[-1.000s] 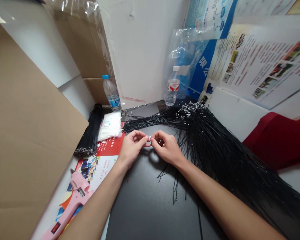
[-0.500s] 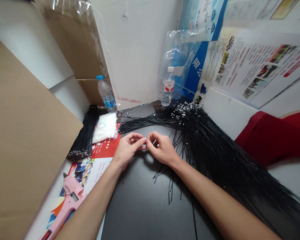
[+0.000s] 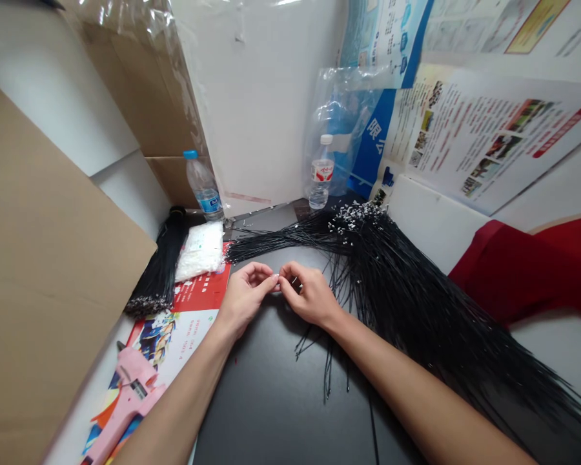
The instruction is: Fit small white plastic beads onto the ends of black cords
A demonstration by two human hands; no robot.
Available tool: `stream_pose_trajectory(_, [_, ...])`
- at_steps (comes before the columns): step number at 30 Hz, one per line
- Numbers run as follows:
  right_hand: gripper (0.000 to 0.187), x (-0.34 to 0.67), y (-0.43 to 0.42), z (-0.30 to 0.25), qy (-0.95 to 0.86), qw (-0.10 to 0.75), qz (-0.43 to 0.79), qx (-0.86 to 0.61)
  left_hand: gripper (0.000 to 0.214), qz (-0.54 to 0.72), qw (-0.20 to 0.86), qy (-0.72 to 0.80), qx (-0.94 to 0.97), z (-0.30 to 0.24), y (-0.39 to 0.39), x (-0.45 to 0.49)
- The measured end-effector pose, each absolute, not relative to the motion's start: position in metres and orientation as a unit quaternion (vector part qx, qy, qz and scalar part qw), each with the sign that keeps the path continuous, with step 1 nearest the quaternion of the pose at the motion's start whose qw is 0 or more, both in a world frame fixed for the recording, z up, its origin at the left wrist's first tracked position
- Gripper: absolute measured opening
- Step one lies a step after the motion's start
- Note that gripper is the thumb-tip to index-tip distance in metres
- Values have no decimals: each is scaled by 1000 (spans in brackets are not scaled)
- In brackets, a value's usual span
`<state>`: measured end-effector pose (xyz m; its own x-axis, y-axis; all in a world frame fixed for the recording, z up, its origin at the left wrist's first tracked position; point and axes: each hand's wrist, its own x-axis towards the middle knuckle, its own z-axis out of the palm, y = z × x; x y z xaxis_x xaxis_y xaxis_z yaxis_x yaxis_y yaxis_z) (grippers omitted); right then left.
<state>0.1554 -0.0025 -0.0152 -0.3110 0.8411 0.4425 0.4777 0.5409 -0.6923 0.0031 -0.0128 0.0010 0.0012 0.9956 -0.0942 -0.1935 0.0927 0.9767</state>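
My left hand (image 3: 249, 297) and my right hand (image 3: 310, 296) meet over the dark tabletop, fingertips almost touching. Both are closed in a pinch around a tiny white piece (image 3: 277, 278), mostly covered by the fingers, so its exact kind does not show. Just right of my right hand lies a big bundle of thin black cords (image 3: 401, 284) with small white tips (image 3: 353, 217) at the far end. Some of its strands spread left behind my hands, and a few loose ones hang down beside my right wrist.
At the left lie a white plastic packet (image 3: 201, 250), a second black cord bundle (image 3: 161, 261) and a pink glue gun (image 3: 134, 384) on printed sheets. Two water bottles (image 3: 204, 187) stand at the back. A cardboard panel (image 3: 53, 278) rises at left; red cloth (image 3: 494, 271) lies right.
The view has shifted slightly. My fingertips have drawn closer together around the tiny white piece, and less of it shows. Everything else stays in place.
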Motion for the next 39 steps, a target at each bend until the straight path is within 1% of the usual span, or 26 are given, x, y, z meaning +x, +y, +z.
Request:
stream_pose_trajectory(4, [9,154,-3,-15,-781,395,223,-428,29,528,558,479,425,0,-12,3])
stream_pose_trajectory(6, [7,155,-3,-12,-796,376,211,-424,28,535,548,482,426,1,-11,2])
stream_pose_trajectory(8, [7,157,-3,-7,-821,340,174,-424,29,545,536,487,422,2,-10,0])
stream_pose_trajectory(11, [16,163,-2,1,-848,288,110,-431,31,566,522,497,401,6,-8,-3])
stream_pose_trajectory(13, [20,168,1,4,-855,269,90,-434,33,584,514,499,382,7,-6,-5])
stream_pose_trajectory(16, [15,177,6,6,-860,258,59,-436,35,614,502,489,362,9,-5,-8])
stream_pose_trajectory(18, [10,181,10,5,-859,264,36,-436,36,624,498,481,363,9,-5,-8])
stream_pose_trajectory(22, [15,183,14,1,-850,300,21,-433,38,626,499,468,374,8,-4,-9])
stream_pose_trajectory(33, [14,171,11,-7,-830,353,13,-431,35,666,464,452,369,13,-2,-14])
stream_pose_trajectory(36, [15,163,7,0,-813,392,22,-430,38,676,464,438,368,17,-4,-14])
stream_pose_trajectory(39, [14,153,2,20,-794,453,41,-404,41,695,476,405,356,20,-7,-14])
